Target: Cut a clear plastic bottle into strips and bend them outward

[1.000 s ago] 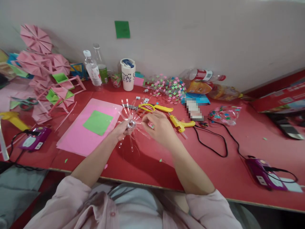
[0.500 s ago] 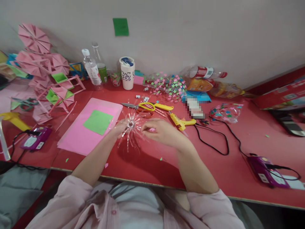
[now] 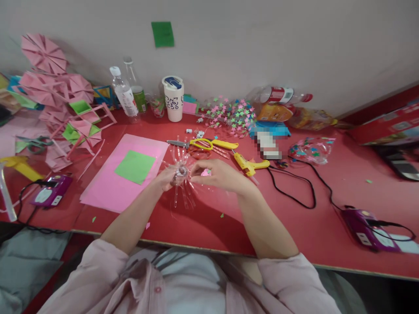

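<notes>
A clear plastic bottle top cut into thin strips [image 3: 181,172] faces me neck-up, its strips splayed out all round like rays. My left hand [image 3: 166,178] is closed round its left side, partly hidden behind the strips. Curled close to the right side of the neck is my right hand [image 3: 212,172], thumb and fingers bent together among the strips; whatever they pinch is too small to make out. Small pink pieces [image 3: 206,172] with a bit of green show between the right thumb and fingers; whether they are held or lie on the table, I cannot tell.
Behind my hands lie scissors [image 3: 196,144], a yellow-handled cutter [image 3: 225,145] and a yellow glue gun [image 3: 250,165] with its cord. Pink paper [image 3: 104,187] with a green sheet [image 3: 135,167] lies left. Star-covered clear strips [image 3: 242,117], a tumbler [image 3: 174,102] and bottles [image 3: 126,96] line the wall.
My right hand has moved slightly left, closer to the bottle neck. The cut bottle top has shifted a little towards me, and the small pink pieces show more clearly.
</notes>
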`<action>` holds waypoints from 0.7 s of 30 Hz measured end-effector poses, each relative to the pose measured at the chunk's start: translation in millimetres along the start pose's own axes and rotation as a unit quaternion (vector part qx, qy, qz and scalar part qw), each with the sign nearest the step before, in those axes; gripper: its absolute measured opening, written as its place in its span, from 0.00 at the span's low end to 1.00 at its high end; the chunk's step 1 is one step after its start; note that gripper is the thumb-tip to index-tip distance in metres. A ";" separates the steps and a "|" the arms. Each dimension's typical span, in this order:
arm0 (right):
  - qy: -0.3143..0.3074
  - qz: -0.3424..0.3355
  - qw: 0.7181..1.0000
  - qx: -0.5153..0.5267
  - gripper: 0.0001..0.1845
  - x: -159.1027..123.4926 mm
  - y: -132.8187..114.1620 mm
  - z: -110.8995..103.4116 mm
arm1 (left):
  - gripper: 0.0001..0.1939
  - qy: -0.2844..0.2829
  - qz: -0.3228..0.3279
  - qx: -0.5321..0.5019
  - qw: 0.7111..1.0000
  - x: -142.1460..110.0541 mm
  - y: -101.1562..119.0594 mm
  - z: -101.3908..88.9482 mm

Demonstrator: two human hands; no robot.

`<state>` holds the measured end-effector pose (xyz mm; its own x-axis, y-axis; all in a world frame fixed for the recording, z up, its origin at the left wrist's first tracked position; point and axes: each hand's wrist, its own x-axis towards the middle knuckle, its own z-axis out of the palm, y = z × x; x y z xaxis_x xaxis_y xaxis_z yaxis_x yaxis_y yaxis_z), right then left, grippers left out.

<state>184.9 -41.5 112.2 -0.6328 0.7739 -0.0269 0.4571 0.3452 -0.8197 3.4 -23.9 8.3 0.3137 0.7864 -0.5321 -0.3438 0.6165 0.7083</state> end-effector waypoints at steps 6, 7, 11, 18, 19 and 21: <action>0.027 -0.009 0.999 -0.022 0.03 2.1 3.2 6.0 | 0.14 -0.031 -0.024 0.008 0.999 -1.2 3.0 1.6; 0.038 -0.016 0.999 -0.030 0.04 3.5 5.1 8.6 | 0.14 -0.037 -0.030 0.011 0.999 -2.3 4.0 3.1; 0.074 -0.062 0.991 -0.096 0.04 12.0 16.4 20.5 | 0.14 -0.056 -0.038 0.011 0.998 -7.1 6.6 7.6; 0.114 -0.070 0.982 -0.133 0.04 18.8 24.0 34.8 | 0.19 -0.067 -0.028 0.011 0.997 -6.0 4.6 5.1; 0.110 -0.073 0.981 -0.143 0.03 18.3 22.9 36.2 | 0.19 -0.063 -0.026 0.014 0.998 -5.2 4.3 5.0; 0.107 -0.076 0.977 -0.166 0.02 17.8 20.7 38.5 | 0.19 -0.057 -0.018 0.017 0.998 -4.0 3.8 5.1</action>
<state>159.1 -41.1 72.7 -0.5801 0.7815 0.2294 0.5687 0.5903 -0.5729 5.3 -24.9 15.6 0.4243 0.7533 -0.5025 -0.3014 0.6407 0.7061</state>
